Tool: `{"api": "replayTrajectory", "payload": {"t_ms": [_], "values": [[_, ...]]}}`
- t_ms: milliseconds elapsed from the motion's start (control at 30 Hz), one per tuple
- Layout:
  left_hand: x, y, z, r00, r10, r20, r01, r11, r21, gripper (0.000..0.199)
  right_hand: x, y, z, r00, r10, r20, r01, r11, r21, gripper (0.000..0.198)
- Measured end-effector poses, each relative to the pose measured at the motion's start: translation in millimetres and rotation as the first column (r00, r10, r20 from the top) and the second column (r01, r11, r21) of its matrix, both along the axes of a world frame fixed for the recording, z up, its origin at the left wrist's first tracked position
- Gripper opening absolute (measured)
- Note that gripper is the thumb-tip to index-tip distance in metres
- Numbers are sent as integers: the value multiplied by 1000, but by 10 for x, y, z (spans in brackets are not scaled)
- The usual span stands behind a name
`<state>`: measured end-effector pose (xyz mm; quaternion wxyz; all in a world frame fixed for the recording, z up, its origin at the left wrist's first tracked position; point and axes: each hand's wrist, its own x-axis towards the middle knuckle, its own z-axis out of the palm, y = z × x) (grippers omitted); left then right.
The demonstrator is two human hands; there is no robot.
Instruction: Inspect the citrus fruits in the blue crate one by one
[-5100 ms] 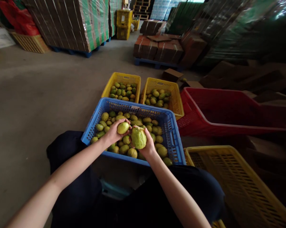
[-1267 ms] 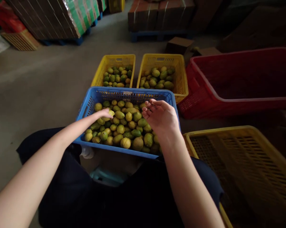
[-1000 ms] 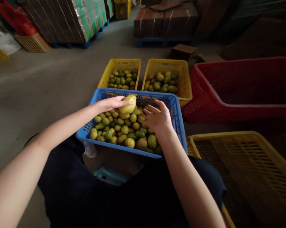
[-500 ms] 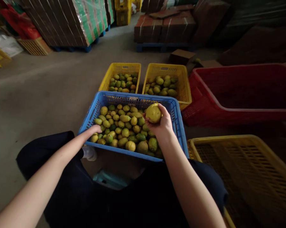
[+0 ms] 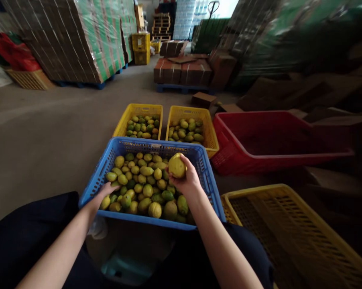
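I note the large fruit (image 5: 177, 166) has passed to the right hand (image 5: 188, 180), fingers curled around it above the blue crate (image 5: 159, 223), freeing the left hand (image 5: 105, 190) of it among loose fruits (image 5: 147, 190), finger closure there indeterminable.

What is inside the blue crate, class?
Many green and yellow fruits, the left hand among them. The floor of the blue crate is covered, and the right hand blocks part of the view.
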<state>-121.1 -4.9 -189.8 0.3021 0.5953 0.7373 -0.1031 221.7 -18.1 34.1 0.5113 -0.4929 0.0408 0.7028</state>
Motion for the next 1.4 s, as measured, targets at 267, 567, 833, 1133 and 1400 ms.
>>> {"api": "replayTrajectory", "payload": {"t_ms": [267, 567, 833, 1133, 1400], "values": [[14, -19, 52, 964, -56, -260, 91, 988, 125, 28, -44, -12, -92, 998, 51, 36, -51, 999, 3, 21], [113, -72, 236, 950, -147, -276, 195, 969, 152, 10, -104, -64, -209, 997, 46, 59, -46, 999, -1, 15], [139, -167, 286, 932, -274, -236, 312, 939, 146, 35, -97, -67, -231, 995, 38, 89, -36, 999, -28, 18], [135, -139, 405, 897, -403, -181, 432, 887, 164, 40, -124, -57, -251, 994, 70, 80, -70, 998, -2, 20], [429, 51, 518, 925, -374, -70, 379, 891, 251, 23, -141, -56, -266, 995, 90, 52, -90, 996, -4, 23]]}}
